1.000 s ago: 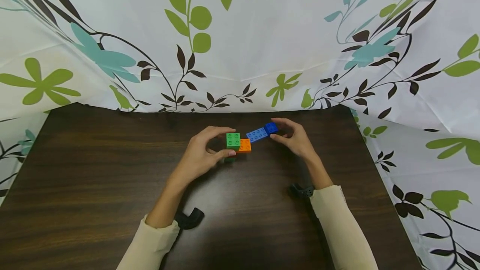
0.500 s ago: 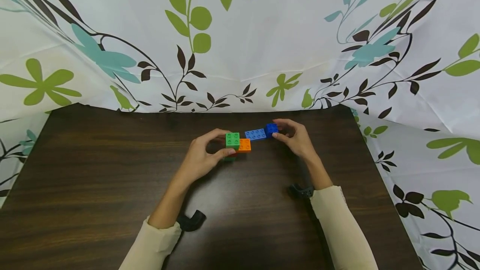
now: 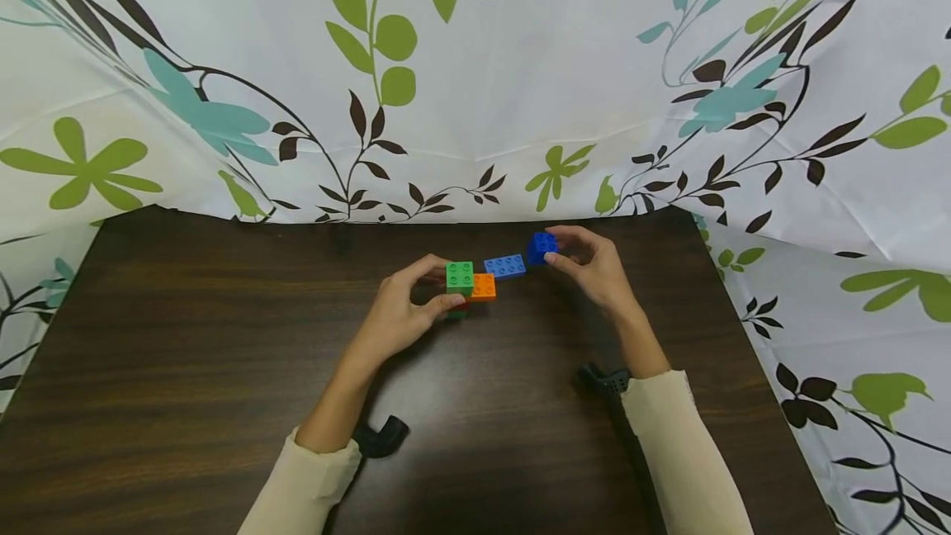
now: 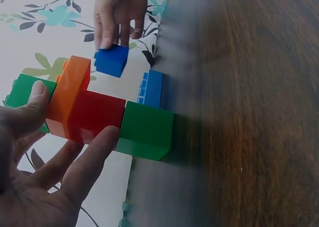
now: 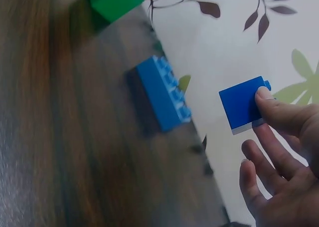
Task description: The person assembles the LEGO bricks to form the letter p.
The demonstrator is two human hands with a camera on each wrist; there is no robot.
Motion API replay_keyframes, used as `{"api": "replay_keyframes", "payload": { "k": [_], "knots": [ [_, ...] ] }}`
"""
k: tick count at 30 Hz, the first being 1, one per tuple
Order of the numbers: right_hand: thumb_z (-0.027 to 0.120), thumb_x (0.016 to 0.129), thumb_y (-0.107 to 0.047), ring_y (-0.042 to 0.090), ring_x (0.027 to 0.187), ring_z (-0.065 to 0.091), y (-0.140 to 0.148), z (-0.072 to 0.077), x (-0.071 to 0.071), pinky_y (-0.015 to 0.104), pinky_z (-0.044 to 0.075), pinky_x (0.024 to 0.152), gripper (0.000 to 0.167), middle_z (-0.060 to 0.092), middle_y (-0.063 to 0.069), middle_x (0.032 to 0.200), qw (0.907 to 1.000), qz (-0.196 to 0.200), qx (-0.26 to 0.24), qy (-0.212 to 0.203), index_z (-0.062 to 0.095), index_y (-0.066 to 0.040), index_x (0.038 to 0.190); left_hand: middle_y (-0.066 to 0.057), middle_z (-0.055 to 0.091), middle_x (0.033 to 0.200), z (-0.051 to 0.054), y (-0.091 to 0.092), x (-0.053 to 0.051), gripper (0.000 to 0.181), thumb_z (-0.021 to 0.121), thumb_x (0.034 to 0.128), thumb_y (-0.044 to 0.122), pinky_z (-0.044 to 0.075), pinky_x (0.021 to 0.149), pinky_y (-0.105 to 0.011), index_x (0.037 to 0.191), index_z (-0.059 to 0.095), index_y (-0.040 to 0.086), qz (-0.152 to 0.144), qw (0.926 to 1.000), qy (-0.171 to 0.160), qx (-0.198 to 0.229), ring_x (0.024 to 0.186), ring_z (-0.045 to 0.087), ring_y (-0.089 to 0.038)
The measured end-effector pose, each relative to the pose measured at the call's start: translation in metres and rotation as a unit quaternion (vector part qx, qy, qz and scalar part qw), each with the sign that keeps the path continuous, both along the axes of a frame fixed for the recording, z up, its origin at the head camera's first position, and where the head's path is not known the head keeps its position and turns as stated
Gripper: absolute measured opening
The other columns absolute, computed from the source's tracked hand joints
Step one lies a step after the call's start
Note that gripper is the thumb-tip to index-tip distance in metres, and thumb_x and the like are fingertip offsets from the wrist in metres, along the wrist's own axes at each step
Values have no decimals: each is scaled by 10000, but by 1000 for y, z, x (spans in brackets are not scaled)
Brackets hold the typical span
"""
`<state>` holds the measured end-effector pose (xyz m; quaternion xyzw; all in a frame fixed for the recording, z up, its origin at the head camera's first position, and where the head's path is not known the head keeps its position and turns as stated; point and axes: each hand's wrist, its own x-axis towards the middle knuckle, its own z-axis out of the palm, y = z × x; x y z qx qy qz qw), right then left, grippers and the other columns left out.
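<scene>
My left hand (image 3: 399, 314) grips a stack of blocks: a green block (image 3: 459, 276) on top, an orange block (image 3: 484, 286) jutting to the right, then a red block (image 4: 97, 115) and a lower green block (image 4: 145, 129). Between thumb and fingers, my right hand (image 3: 598, 273) pinches a dark blue block (image 3: 541, 248), held off the table in the right wrist view. A lighter blue long block (image 3: 504, 267) lies on the table between the hands, studs up, apart from both the stack and the dark blue block (image 5: 244, 105).
The dark wooden table (image 3: 186, 337) extends around the hands. Behind it and at its sides hangs a white cloth (image 3: 475, 64) with leaf and flower prints. Black bands (image 3: 381, 437) are on both wrists.
My right hand has lifted the dark blue block up and away from the lighter blue block, opening a gap. The lighter blue block has shifted slightly left; the left hand's stack is nearly still.
</scene>
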<state>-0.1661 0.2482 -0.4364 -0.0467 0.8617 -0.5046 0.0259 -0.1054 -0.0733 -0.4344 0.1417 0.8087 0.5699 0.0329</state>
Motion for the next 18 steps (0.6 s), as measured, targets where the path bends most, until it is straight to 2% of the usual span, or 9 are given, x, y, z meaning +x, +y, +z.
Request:
{"api": "replay_keyframes", "payload": {
  "k": [7, 14, 18],
  "knots": [
    [802, 984, -145, 324, 1213, 613, -11, 16, 8, 246, 512, 874, 385, 709, 130, 1313, 9999, 63, 57, 60, 718, -115, 1359, -124, 790, 1158, -2, 0, -1, 332, 864, 918, 139, 579, 1007, -592, 1214, 715, 131, 38, 9999, 19, -163, 1097, 738, -329],
    [801, 980, -121, 417, 1185, 605, -23, 26, 17, 210, 517, 808, 365, 718, 158, 1279, 9992, 273, -45, 298, 719, -68, 1331, -130, 786, 1167, -1, 0, 0, 308, 865, 920, 144, 599, 942, -567, 1189, 716, 121, 35, 9997, -82, -222, 1093, 726, -326],
    [804, 976, -117, 392, 1175, 612, -30, 30, 21, 209, 526, 818, 363, 724, 156, 1281, 9982, 410, -75, 428, 720, -59, 1324, -128, 789, 1159, 0, 0, 1, 304, 869, 917, 152, 597, 917, -555, 1182, 725, 117, 69, 9997, -53, -236, 1076, 724, -315]
  ]
}}
